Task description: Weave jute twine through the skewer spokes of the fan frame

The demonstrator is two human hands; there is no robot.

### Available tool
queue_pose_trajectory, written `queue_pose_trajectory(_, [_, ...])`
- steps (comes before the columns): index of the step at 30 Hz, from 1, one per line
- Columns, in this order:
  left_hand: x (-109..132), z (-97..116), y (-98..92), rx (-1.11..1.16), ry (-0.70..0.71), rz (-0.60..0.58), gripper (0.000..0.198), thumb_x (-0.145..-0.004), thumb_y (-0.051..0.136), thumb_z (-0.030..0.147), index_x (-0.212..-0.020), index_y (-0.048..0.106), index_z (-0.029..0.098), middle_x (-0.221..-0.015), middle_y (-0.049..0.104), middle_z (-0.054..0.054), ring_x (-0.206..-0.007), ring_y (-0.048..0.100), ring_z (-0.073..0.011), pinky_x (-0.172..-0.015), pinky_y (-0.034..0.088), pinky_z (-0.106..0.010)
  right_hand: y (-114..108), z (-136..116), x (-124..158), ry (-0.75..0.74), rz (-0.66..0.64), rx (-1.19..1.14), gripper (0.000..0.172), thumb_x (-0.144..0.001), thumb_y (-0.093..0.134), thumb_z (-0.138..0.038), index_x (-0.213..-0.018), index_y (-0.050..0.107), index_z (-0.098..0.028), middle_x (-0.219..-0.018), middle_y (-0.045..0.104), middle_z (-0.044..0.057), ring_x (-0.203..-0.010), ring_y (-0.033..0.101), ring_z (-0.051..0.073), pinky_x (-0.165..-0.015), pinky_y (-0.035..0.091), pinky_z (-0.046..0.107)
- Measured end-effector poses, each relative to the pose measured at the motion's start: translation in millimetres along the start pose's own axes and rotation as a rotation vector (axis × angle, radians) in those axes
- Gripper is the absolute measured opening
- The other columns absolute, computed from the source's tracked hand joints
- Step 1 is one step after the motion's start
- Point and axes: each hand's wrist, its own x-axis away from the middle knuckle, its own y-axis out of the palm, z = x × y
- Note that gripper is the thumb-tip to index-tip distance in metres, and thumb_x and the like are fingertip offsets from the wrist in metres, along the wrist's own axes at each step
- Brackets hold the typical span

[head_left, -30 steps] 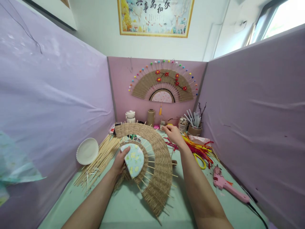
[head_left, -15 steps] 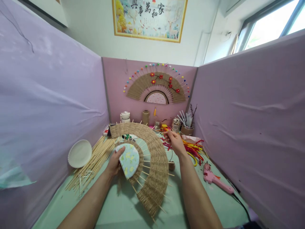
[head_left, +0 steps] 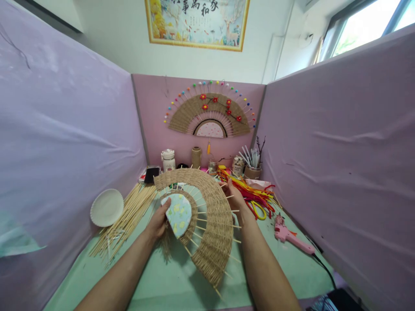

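A curved fan (head_left: pixel 212 216) of woven twine on thin sticks is held up over the table, its stick ends poking past the outer rim. At its centre is a half-round pad (head_left: pixel 179 215) covered in pale blue cloth with yellow flowers. My left hand (head_left: pixel 159 218) grips this pad, thumb on the front and fingers behind. My right hand (head_left: pixel 235 196) is at the fan's upper right edge, fingers bent and partly behind the sticks. What they pinch is hidden. Some loose fibre ends (head_left: pixel 166 246) hang below the pad.
Thin sticks (head_left: pixel 125 220) and a white dish (head_left: pixel 106 207) lie left. Coloured craft stems (head_left: pixel 249 192) and a pink glue gun (head_left: pixel 292 237) with a cord are at right. Jars, a twine spool (head_left: pixel 196 157) and a phone (head_left: pixel 152 175) stand behind. A finished fan (head_left: pixel 210 112) hangs on the partition.
My right hand has moved down and in against the fan's outer edge, its fingers now partly behind it. The fan has shifted slightly right in view; my left hand keeps its hold.
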Motion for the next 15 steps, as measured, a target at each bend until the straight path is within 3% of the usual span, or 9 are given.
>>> queue_pose_trajectory(6, [-4.1, -4.3, 1.9, 0.004, 0.076, 0.047, 0.029, -0.086, 0.06, 0.032, -0.104, 0.063, 0.009, -0.092, 0.075, -0.014, -0.083, 0.072, -0.0236, -0.078, 0.058, -0.033, 0.3, -3.9, 3.7, 0.168, -0.096, -0.374, 0.047, -0.086, 0.046, -0.062, -0.09, 0.068, -0.02, -0.085, 0.073, 0.004, -0.078, 0.066, 0.02, -0.07, 0.048, 0.031])
queue_pose_trajectory(10, [-4.3, -5.1, 3.6, 0.011, 0.093, 0.055, 0.022, -0.088, 0.058, 0.026, -0.101, 0.063, 0.009, -0.089, 0.075, -0.012, -0.08, 0.072, -0.0205, -0.076, 0.058, -0.029, -5.1, -5.3, 4.1, 0.223, -0.117, -0.404, 0.03, -0.085, 0.053, -0.047, -0.087, 0.068, -0.02, -0.079, 0.073, 0.002, -0.074, 0.066, 0.018, -0.071, 0.047, 0.029])
queue_pose_trajectory(15, [-1.8, -1.4, 2.8, 0.028, -0.042, 0.04, 0.021, -0.087, 0.058, 0.021, -0.104, 0.064, 0.008, -0.087, 0.076, -0.011, -0.077, 0.072, -0.0204, -0.075, 0.058, -0.029, -4.7, -6.5, 4.4, 0.244, -0.053, -0.352, 0.019, -0.08, 0.058, -0.035, -0.077, 0.068, -0.019, -0.07, 0.072, 0.002, -0.064, 0.063, 0.016, -0.064, 0.046, 0.027])
